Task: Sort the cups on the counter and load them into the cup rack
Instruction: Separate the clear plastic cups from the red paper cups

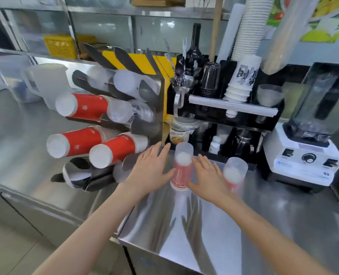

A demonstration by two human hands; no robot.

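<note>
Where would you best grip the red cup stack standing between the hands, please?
Probably around its lower red wall, one hand from each side: the red cup stack stands upside down and tall, with the left hand and right hand already open beside it.

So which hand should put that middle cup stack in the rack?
Probably the left hand: it is beside the upside-down red-and-clear cup stack, and the steel cup rack stands on its side.

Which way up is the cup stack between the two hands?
Upside down: the cup stack stands upright with closed bases up, rims down on the counter.
</note>
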